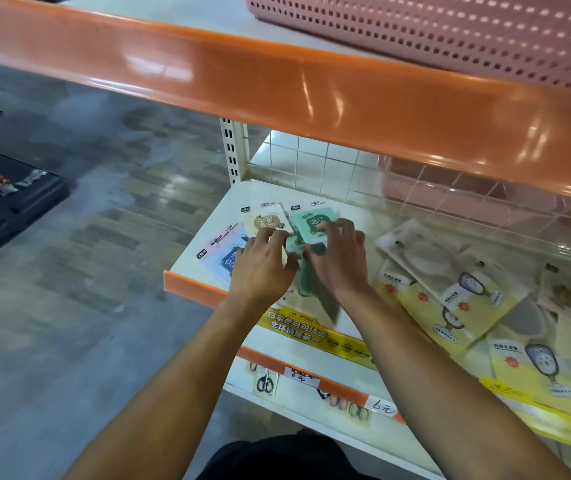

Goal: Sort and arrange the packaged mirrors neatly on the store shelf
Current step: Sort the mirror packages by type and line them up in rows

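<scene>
Two shelves fill my view: an upper shelf (277,84) with an orange lip carrying a pink basket (450,32), and the white shelf (194,258) below, where I work. Its wire back (311,161) closes the far side; its left end meets open floor (69,271).

Both my hands meet on a green mirror (311,225) near the shelf's left end. My left hand (263,268) pinches its left edge with curled fingers, and my right hand (341,261) curls over its right side. Touching it on the left lie one beige mirror (265,220) and one blue mirror (223,252), overlapping. Bare shelf shows behind them.

To the right, several yellow packs (450,306) lie heaped; I cannot count them exactly. One price tag (382,407) reads 6.
</scene>
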The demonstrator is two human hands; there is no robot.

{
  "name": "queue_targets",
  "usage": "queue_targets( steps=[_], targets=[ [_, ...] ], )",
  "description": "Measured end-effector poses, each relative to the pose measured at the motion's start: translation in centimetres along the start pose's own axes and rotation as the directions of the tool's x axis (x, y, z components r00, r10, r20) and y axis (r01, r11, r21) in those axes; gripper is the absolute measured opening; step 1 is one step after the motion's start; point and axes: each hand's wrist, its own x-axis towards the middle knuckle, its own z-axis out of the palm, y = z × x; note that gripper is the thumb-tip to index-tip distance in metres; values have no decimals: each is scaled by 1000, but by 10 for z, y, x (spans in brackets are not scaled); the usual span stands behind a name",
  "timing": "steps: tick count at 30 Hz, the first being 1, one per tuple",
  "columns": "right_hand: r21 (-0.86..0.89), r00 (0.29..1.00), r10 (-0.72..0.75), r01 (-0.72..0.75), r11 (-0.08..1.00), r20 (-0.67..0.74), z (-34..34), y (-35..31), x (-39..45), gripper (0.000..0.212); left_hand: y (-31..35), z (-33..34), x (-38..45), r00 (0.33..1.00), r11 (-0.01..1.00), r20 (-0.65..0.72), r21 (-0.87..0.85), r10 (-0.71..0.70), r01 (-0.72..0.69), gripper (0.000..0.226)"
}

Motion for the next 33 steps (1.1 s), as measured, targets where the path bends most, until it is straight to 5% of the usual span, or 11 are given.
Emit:
queue_targets(
  steps=[15,33],
  targets=[
    [-64,995,12,-5,998,102,9,7,-3,52,-8,-1,-2,999,999,-27,-18,32,-32,39],
    [-8,992,62,-64,998,-112,-36,18,-54,49,24,4,-18,987,987,11,-32,158,-158,42]
  ],
)
